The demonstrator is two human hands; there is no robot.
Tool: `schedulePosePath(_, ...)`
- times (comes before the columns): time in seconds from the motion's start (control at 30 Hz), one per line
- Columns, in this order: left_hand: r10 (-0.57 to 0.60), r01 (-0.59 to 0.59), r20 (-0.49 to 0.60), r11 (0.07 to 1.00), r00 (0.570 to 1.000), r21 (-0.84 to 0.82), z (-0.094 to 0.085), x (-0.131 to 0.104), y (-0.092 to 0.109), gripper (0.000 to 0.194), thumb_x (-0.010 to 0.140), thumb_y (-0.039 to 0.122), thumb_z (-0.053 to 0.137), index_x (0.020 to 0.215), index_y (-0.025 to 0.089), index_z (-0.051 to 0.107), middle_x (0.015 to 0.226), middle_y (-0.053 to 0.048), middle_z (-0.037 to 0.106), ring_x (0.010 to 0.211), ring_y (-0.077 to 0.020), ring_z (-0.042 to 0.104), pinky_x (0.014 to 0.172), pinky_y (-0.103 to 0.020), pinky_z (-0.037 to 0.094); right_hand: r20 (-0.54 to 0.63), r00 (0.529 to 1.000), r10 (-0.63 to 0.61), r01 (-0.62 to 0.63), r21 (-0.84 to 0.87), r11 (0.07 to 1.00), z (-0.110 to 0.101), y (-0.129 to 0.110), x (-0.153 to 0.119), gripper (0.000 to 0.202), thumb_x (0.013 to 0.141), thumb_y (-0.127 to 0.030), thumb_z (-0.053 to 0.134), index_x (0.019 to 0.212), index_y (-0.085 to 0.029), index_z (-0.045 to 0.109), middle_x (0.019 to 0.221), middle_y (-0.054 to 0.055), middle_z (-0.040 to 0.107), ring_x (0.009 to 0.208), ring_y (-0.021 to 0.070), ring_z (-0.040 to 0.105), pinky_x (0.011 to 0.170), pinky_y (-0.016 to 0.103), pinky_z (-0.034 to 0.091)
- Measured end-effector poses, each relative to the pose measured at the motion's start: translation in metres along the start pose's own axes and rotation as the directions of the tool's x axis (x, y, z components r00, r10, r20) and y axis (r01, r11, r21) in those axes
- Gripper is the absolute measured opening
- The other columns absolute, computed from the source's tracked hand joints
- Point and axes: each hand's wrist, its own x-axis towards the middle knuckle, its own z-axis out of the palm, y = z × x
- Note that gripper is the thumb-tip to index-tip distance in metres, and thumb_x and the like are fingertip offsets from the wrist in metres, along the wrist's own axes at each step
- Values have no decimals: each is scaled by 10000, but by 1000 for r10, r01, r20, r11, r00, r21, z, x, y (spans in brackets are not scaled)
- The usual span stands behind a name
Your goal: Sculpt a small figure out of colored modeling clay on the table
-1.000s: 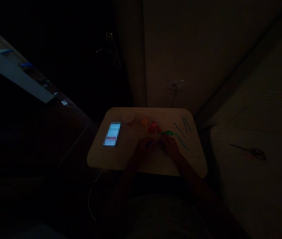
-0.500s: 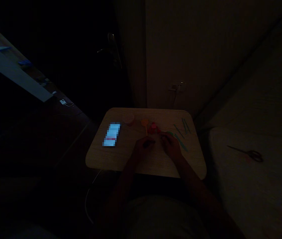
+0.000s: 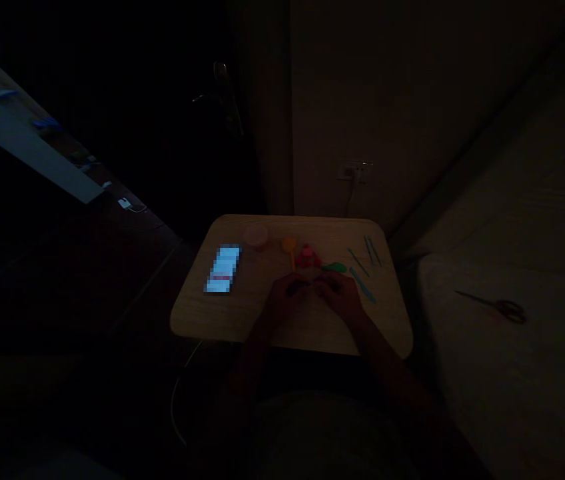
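Over a dim desk (image 3: 232, 317), the left hand (image 3: 284, 293) and right hand (image 3: 341, 292) curl close together, too dark to tell how closed each grip is or what it holds; red pieces (image 3: 307, 255) lie just beyond.

1. The head camera looked forward and down from the person's own head.
2. It framed the table (image 3: 232, 317) whole, a little below centre, with the left hand (image 3: 285, 293) and right hand (image 3: 340, 293) near the middle.
3. It stood back enough to show the wall socket (image 3: 354, 172) beyond, a door handle (image 3: 230, 100) at upper left and scissors (image 3: 497, 305) at right.
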Motion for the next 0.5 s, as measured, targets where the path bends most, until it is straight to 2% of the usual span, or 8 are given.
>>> schedulePosePath(0.13,-8,8,-1,1000,1000,0,1,0,0,178,857,282,675,959,160,756,957,-52,771,906,-188,692,860,-294,546,-16,999,-48,47,-58,997,-3,1,-1,267,891,-442,628,753,-214,613,637,-8,596,586,152,523,555,283,398)
schedulePosePath(0.23,-14,14,0,1000,1000,-4,1,0,1,203,865,308,665,970,158,752,977,-58,772,923,-194,692,871,-299,542,3,999,-54,54,-75,996,-4,0,-2,360,948,-462,553,676,-226,543,586,-13,545,566,153,492,546,290,374)
schedulePosePath(0.4,-12,12,-1,1000,1000,1,1,0,3,187,856,305,664,940,158,744,952,-50,766,913,-194,686,856,-292,533,101,994,-40,50,-96,994,-4,-2,-2,618,1050,-569,383,551,-231,520,512,10,530,519,164,509,564,316,399)
schedulePosePath(0.5,-7,7,4,1000,1000,6,0,-1,4,175,864,286,659,951,161,745,957,-45,767,918,-189,685,867,-288,534,134,988,-76,99,-173,980,-4,-4,0,638,1065,-574,335,584,-227,574,567,31,594,567,183,563,632,334,432)
